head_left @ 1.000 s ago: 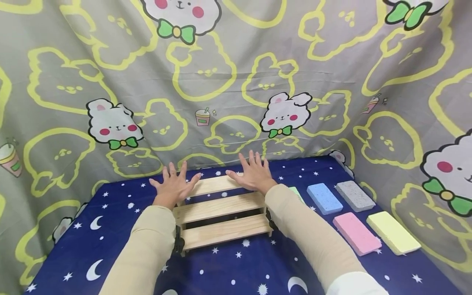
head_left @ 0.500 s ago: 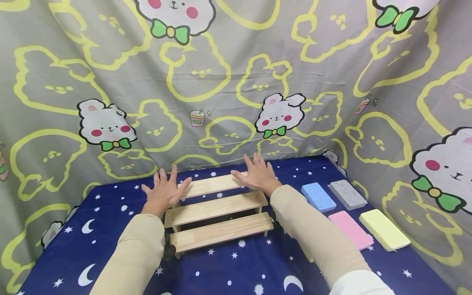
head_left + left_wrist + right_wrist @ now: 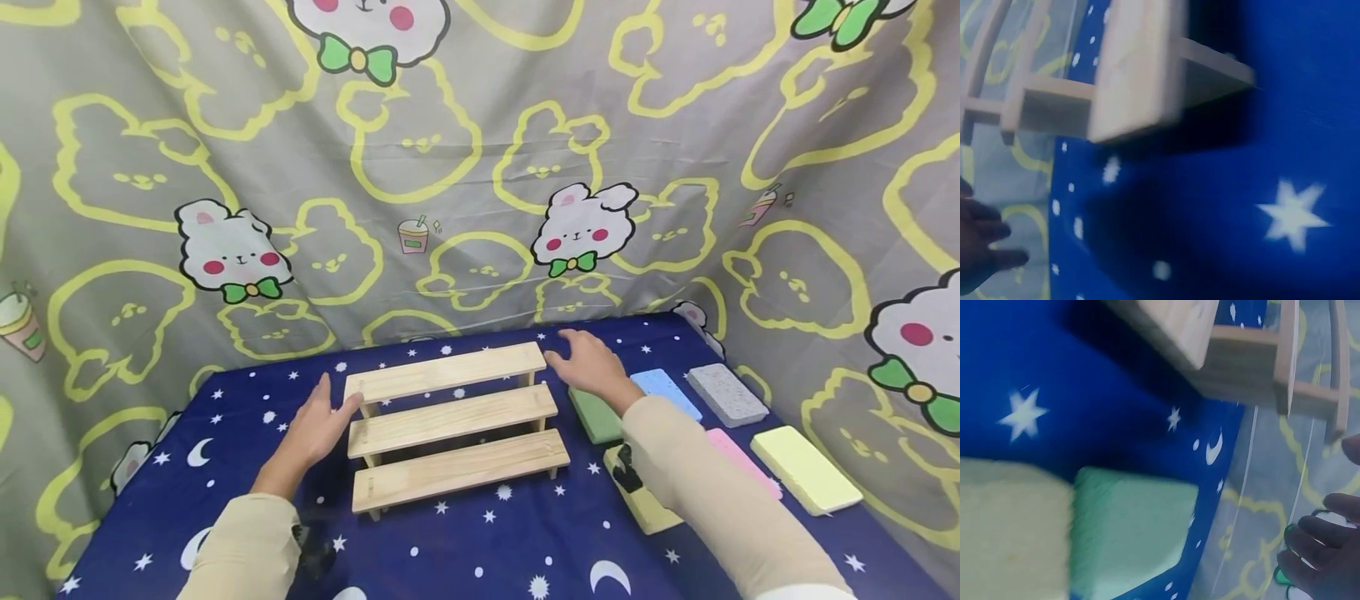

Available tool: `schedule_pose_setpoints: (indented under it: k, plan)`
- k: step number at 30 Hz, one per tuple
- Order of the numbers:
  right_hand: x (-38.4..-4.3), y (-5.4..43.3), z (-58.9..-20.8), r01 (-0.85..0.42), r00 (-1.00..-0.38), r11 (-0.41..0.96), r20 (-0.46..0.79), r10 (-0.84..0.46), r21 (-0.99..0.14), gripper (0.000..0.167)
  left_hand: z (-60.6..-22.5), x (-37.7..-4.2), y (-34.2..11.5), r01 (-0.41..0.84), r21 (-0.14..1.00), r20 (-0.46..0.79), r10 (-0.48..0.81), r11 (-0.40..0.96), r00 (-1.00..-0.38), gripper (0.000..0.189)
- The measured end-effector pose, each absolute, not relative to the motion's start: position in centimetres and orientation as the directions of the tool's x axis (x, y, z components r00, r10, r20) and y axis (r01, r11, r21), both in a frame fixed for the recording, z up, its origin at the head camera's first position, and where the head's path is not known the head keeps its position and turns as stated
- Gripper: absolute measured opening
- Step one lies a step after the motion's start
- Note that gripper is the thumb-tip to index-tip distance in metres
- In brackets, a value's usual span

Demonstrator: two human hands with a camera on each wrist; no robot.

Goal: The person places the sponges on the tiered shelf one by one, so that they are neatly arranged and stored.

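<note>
A wooden three-step rack [image 3: 453, 419] stands on the table in the head view. My left hand [image 3: 309, 429] is just beyond its left end, the thumb near the top step. Loosely extended fingers [image 3: 1004, 259] show apart from the wood in the left wrist view. Off the rack's right end is my right hand [image 3: 592, 367], holding nothing, its fingers [image 3: 1319, 540] relaxed. Beneath the right hand and forearm lie a green sponge [image 3: 594, 417] and a pale yellow sponge [image 3: 648, 504], both partly covered in the head view.
Farther right lie a blue sponge [image 3: 671, 394], a grey sponge [image 3: 727, 394], a partly hidden pink sponge [image 3: 738, 458] and a bright yellow sponge [image 3: 806, 471]. A navy star-and-moon cloth [image 3: 435, 562] covers the table. A printed curtain [image 3: 480, 167] hangs behind and at the sides.
Both hands have moved apart from over the rack's top step to beyond its two ends. The left has also come nearer. The rack is now uncovered.
</note>
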State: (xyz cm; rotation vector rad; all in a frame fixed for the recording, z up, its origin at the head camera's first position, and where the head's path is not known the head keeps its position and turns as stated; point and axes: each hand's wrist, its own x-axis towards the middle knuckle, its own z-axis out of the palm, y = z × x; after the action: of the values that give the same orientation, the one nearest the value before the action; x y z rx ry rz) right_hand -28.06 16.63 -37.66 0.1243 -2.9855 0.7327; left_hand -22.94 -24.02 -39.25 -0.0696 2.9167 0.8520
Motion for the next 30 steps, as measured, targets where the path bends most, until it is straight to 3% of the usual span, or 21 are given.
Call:
schedule_pose_setpoints:
  k: [10,16,22,30]
  plan:
    - [-26.1,21.3,-39.7,-0.059,-0.998,0.894,0.011,-0.061,-0.445,0.064,-42.2,-21.3,-23.9,-0.077,0.763,-0.111,0.012,0.642,-0.994,0.075]
    - [-24.5,22.7,-41.6,-0.068,-0.997,0.916,-0.014,-0.08,-0.395,0.07,-44.3,-20.8,-23.5,-0.121,0.949,-0.147,0.067,0.291,-0.987,0.057]
    - [-23.6,23.5,-42.4,-0.047,-0.996,0.927,-0.05,-0.071,-0.372,0.074,-45.5,-21.5,-23.1,-0.155,0.988,-0.152,0.176,-0.003,-0.973,0.051]
    - [-23.7,22.6,-43.2,-0.023,-0.996,0.916,-0.074,-0.057,-0.401,0.051,-45.8,-21.5,-24.5,-0.183,0.983,-0.172,0.286,-0.011,-0.943,0.057]
